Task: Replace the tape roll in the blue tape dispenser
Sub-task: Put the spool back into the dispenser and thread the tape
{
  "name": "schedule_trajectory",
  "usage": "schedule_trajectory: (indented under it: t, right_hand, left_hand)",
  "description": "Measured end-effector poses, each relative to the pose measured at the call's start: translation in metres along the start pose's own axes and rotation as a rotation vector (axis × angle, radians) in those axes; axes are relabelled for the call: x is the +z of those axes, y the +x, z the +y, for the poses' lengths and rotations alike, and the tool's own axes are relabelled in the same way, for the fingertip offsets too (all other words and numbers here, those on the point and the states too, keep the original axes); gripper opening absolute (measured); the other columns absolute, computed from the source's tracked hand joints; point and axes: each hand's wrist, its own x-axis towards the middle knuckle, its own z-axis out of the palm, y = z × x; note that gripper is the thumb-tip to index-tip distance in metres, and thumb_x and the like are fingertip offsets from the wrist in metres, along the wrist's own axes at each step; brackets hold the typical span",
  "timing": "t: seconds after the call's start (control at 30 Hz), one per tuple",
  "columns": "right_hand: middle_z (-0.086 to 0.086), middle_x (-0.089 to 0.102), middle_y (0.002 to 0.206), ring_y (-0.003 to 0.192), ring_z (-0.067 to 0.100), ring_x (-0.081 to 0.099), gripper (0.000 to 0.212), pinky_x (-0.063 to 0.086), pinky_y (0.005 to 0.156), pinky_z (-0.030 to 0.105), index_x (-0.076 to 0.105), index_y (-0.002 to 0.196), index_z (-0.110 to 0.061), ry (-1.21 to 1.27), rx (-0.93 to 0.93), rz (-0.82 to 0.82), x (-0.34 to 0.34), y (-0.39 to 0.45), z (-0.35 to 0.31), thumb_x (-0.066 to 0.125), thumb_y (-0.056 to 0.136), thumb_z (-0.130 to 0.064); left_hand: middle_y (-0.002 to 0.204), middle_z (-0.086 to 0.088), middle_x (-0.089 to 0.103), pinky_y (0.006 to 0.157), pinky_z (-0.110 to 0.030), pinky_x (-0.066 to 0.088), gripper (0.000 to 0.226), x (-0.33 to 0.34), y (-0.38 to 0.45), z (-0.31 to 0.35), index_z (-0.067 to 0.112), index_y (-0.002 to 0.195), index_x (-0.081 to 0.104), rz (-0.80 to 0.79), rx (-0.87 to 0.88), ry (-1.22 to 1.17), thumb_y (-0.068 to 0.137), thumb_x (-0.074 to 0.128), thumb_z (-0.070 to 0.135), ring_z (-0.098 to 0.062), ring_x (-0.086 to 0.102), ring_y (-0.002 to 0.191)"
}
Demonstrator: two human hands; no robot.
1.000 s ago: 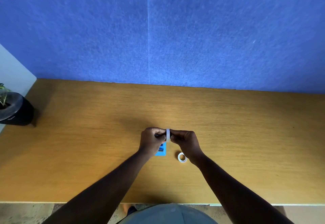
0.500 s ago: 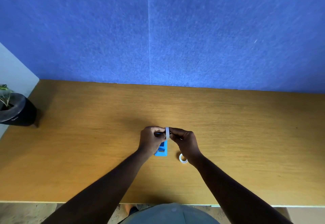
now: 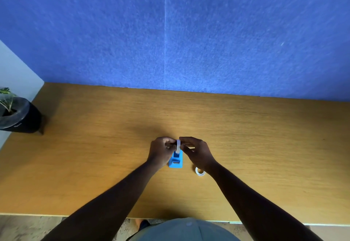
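Observation:
The blue tape dispenser (image 3: 176,161) stands on the wooden table (image 3: 94,155), its cutter end toward me. A white tape roll (image 3: 178,146) is held on edge just above the dispenser's far end. My left hand (image 3: 161,150) pinches the roll from the left. On the other side my right hand (image 3: 197,151) has its fingertips at the roll, the fingers slightly spread. A second white tape roll (image 3: 200,171) lies flat on the table, partly hidden by my right wrist.
A black plant pot (image 3: 19,115) stands at the table's far left corner. A blue felt wall (image 3: 189,32) rises behind the table. The table's near edge (image 3: 37,214) runs just in front of my body.
The roll has come down closer to the dispenser's far end. My right fingers have loosened and spread a little. The view has shifted slightly.

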Motion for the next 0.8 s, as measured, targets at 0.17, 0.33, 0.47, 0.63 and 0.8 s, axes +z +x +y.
schedule_trajectory:
  t: [0.17,0.33,0.47,0.63,0.8]
  right_hand:
    - [-0.004,0.076,0.129,0.119,0.009,0.07,0.045,0.05,0.091,0.019,0.068,0.137,-0.021,-0.184,-0.012,-0.052,0.001,0.009,-0.002,0.077,0.093,-0.024]
    - [-0.004,0.076,0.13,0.122,0.011,0.069,0.049,0.055,0.104,0.037,0.066,0.138,-0.023,-0.275,-0.016,-0.066,0.001,0.016,-0.005,0.078,0.091,-0.026]
    - [-0.006,0.074,0.132,0.121,0.012,0.066,0.045,0.054,0.101,0.036,0.066,0.138,-0.026,-0.354,-0.058,-0.076,0.001,0.019,-0.007,0.075,0.094,-0.03]
    - [-0.006,0.07,0.137,0.129,0.018,0.059,0.038,0.051,0.105,0.042,0.069,0.132,-0.025,-0.432,-0.078,-0.107,0.001,0.022,-0.007,0.074,0.095,-0.031]
    - [-0.004,0.066,0.14,0.134,0.021,0.053,0.042,0.049,0.107,0.045,0.066,0.137,-0.028,-0.484,-0.065,-0.129,0.004,0.023,-0.004,0.072,0.096,-0.033]
  left_hand:
    - [0.107,-0.002,0.077,0.088,-0.026,0.057,0.023,-0.001,0.006,-0.003,0.01,0.112,0.074,-0.042,-0.002,0.049,0.089,0.071,0.009,-0.011,0.07,0.096]
    - [0.106,0.0,0.077,0.085,-0.025,0.057,0.023,-0.002,0.011,-0.006,0.013,0.11,0.075,-0.057,-0.009,0.042,0.088,0.072,0.01,-0.012,0.071,0.098]
    - [0.105,0.002,0.076,0.076,-0.014,0.053,0.022,-0.003,0.014,-0.007,0.014,0.11,0.075,-0.057,-0.009,0.048,0.088,0.073,0.013,-0.01,0.07,0.097]
    - [0.106,0.002,0.075,0.072,-0.013,0.051,0.024,-0.002,0.015,-0.01,0.013,0.11,0.073,-0.037,-0.021,0.069,0.087,0.075,0.019,-0.009,0.069,0.095]
    - [0.112,0.001,0.072,0.065,-0.012,0.049,0.029,0.001,0.015,-0.016,0.014,0.115,0.07,-0.038,-0.015,0.083,0.087,0.076,0.02,-0.009,0.067,0.093]
